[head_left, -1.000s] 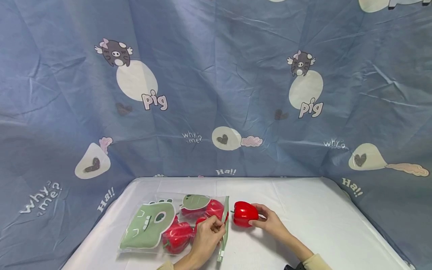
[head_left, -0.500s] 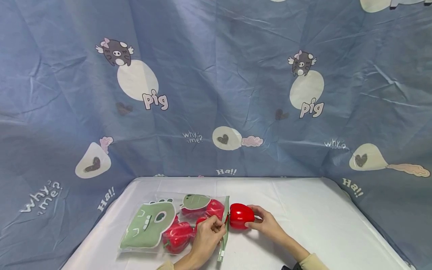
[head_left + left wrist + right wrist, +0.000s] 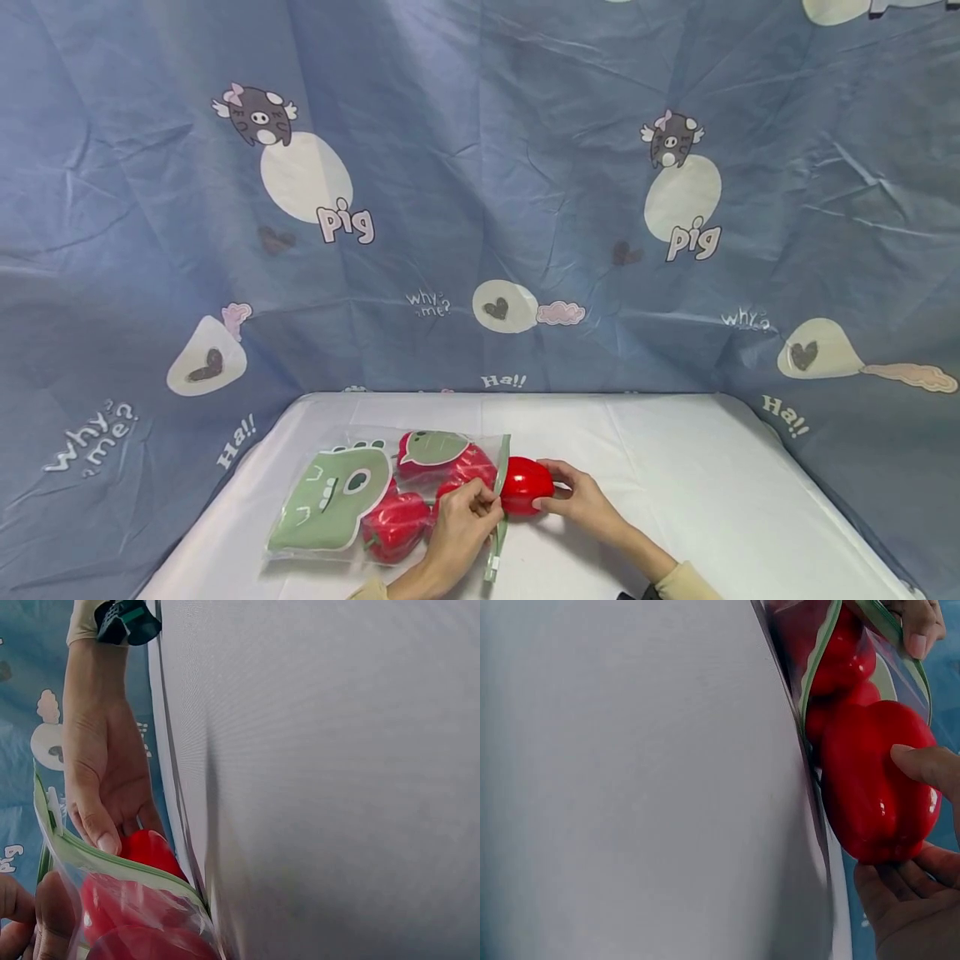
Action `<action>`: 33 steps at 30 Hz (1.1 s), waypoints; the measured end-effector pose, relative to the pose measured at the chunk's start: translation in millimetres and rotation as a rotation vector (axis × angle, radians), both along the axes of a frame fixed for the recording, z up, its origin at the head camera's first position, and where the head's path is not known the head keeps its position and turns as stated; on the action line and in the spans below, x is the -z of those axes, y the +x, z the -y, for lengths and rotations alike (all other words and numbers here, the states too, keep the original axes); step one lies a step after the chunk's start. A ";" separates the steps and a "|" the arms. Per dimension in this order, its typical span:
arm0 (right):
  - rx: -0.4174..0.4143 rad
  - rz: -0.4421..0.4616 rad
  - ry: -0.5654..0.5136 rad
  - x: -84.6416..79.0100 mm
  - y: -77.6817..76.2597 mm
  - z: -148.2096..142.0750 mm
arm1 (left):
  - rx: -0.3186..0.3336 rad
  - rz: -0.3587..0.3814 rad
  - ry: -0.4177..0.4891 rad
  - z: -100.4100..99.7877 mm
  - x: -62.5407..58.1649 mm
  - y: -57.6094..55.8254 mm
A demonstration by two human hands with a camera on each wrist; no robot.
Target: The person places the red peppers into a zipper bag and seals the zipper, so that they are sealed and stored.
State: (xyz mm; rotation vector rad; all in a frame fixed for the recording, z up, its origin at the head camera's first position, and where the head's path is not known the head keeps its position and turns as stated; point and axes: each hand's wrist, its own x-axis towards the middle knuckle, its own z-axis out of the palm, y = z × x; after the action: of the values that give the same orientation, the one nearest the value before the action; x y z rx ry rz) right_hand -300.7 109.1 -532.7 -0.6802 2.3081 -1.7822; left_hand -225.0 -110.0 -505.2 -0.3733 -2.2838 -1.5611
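Observation:
A clear zip bag (image 3: 330, 508) with a green cartoon print lies on the table, several red bell peppers (image 3: 394, 527) inside it. My left hand (image 3: 463, 521) pinches the upper edge of its green-trimmed mouth (image 3: 911, 664), holding it apart from the lower edge. With thumb and fingers my right hand (image 3: 585, 500) grips another red bell pepper (image 3: 877, 780) from its blunt end. That pepper sits at the bag's mouth, its stem end inside the opening and hidden in the head view. The left wrist view shows the right hand (image 3: 112, 765) behind the green rim.
A white-covered table (image 3: 637, 433) carries everything. Behind it hangs a blue printed cloth (image 3: 480, 208), which also runs down both sides. A white zip slider (image 3: 494, 563) sits at the near end of the bag's green trim.
My right hand has moved left with the bell pepper, from beside the bag into its mouth. Peppers inside have shifted slightly. The left hand has stayed in place on the bag's edge.

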 end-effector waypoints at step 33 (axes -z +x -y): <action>-0.084 -0.008 -0.011 -2.3 8.5 25.7 | -0.004 0.024 -0.010 -0.6 -2.3 2.0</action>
State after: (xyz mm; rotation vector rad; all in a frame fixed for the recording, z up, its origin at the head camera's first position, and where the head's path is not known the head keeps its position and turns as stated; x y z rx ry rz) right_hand -292.2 83.4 -530.4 -0.7754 2.2408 -1.7599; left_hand -223.0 -109.4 -502.8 -0.3547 -2.3097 -1.5611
